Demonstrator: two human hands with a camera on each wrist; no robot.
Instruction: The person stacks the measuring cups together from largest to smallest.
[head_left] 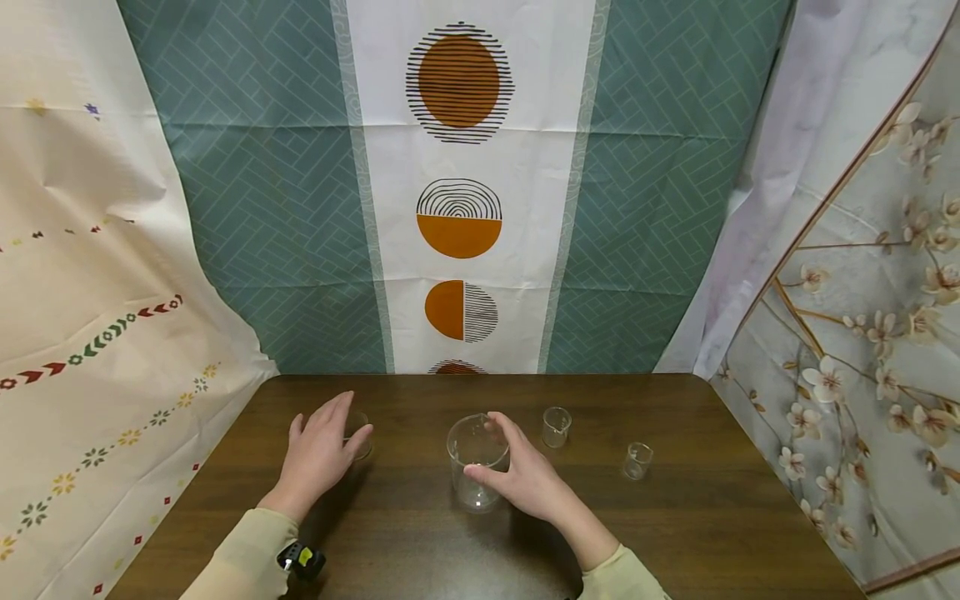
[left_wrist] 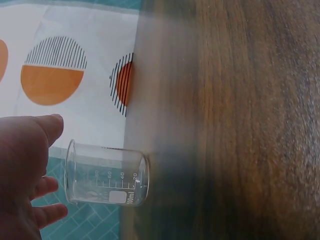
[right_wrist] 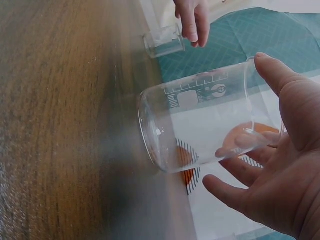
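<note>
A large clear glass beaker (head_left: 474, 475) with white markings stands upright on the brown table (head_left: 420, 542), near the middle. My right hand (head_left: 528, 479) holds it near the rim, thumb on the near side and fingers on the far side; the little finger sticks out away from the glass in the right wrist view. To the left, my left hand (head_left: 321, 454) hovers beside a smaller beaker (left_wrist: 107, 175) marked 100 ml, its fingers spread and relaxed. That beaker is partly hidden behind the hand in the head view, and a gap shows between them in the left wrist view.
Two small glass beakers stand to the right: one farther back (head_left: 557, 427), the other nearer the right edge (head_left: 637, 461). A teal and white patterned cloth (head_left: 465, 158) hangs behind the table. Patterned curtains flank both sides.
</note>
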